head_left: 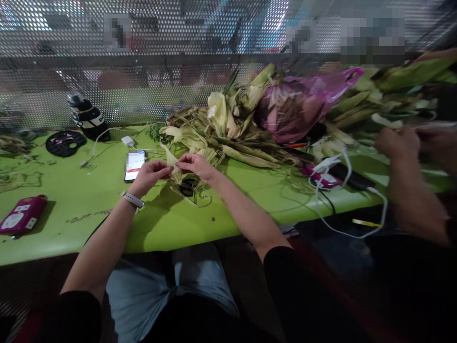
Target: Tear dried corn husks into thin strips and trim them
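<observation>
Between my two hands is a pale corn husk (175, 175), held over the green table near its front edge. My left hand (153, 172), with a light band at the wrist, pinches the husk's left side. My right hand (195, 166) pinches it from the right, fingertips close to the left ones. Just behind lies a large heap of corn husks (246, 147), some pale, some dry and brown. Below my hands, thin husk strips and a dark round thing, partly hidden, lie on the table. A lit phone (134, 164) rests beside my left hand.
A pink plastic bag (285, 109) sits in the heap. On the left are a black bottle (89, 116), a black round mat (66, 144) and a magenta box (23, 215). White cables (321, 214) hang over the right edge. A co-worker's hands (400, 143) work at right.
</observation>
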A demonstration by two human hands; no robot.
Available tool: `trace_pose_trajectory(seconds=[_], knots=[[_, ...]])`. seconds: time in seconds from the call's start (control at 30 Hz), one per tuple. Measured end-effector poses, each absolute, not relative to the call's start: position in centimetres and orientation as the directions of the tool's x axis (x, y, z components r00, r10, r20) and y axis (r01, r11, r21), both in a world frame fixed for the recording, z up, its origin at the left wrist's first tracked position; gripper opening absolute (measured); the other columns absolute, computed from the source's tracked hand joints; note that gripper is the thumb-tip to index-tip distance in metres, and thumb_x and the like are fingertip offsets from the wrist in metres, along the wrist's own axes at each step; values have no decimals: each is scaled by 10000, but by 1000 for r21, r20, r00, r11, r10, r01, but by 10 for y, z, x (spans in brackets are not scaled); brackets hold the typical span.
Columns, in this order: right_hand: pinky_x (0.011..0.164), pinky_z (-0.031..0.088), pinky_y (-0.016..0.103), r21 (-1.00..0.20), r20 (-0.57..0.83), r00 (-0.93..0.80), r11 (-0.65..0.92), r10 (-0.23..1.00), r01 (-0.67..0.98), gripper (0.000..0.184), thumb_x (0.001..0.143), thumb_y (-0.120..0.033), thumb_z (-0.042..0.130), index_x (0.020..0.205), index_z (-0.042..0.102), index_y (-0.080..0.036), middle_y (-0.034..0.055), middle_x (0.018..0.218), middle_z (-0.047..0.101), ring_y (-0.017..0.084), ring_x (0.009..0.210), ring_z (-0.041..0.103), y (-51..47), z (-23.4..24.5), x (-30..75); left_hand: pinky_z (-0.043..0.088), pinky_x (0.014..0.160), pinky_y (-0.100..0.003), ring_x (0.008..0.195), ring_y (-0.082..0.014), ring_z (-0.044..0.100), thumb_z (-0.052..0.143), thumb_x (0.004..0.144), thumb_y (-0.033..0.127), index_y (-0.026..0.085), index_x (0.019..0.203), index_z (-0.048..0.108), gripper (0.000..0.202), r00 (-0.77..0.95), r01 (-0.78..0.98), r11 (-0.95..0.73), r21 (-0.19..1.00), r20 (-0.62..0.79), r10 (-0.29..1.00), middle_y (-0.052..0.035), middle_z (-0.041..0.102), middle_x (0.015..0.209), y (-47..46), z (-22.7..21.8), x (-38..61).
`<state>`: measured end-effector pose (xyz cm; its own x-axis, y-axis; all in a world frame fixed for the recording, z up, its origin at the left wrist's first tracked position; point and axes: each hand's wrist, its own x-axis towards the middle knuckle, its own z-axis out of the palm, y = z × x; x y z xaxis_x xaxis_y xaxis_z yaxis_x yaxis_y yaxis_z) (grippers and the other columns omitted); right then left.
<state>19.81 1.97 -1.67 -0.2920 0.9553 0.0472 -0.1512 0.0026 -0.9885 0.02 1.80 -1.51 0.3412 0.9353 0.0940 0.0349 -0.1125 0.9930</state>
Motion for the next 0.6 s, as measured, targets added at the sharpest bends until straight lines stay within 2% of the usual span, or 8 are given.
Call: trace_pose_trajectory(seconds=[0.23,0.43,0.53,0.6], knots=[[609,474,241,-995,96,-299,83,950,-56,321,652,-368,816,741,583,-167,-30,646,589,89,596,528,23,-23,193,513,631,-252,617,-113,604,752,714,329,151,730,660,201,337,147,-275,950,213,917,-31,664,684,20,-19,0],[607,410,255,-936,260,-254,308,932,169,316,721,-440,741,744,554,-186,-35,662,567,110,614,504,21,-28,190,428,581,-258,620,-147,581,641,757,252,166,757,654,87,339,428,-468,773,342,876,-40,666,691,15,-19,2],[621,401,259,-928,254,-229,304,940,216,331,719,-458,733,730,541,-187,-32,675,558,117,637,497,20,-28,189,393,591,-264,615,-156,560,614,753,220,180,745,641,48,338,502,-493,711,363,868,-25,650,675,11,-18,5],[626,399,258,-942,239,-250,287,938,174,331,711,-451,742,731,550,-182,-31,679,553,115,640,492,16,-26,184,353,584,-269,573,-151,508,626,723,187,188,674,607,53,323,547,-493,677,372,870,-9,601,613,9,-18,8]])
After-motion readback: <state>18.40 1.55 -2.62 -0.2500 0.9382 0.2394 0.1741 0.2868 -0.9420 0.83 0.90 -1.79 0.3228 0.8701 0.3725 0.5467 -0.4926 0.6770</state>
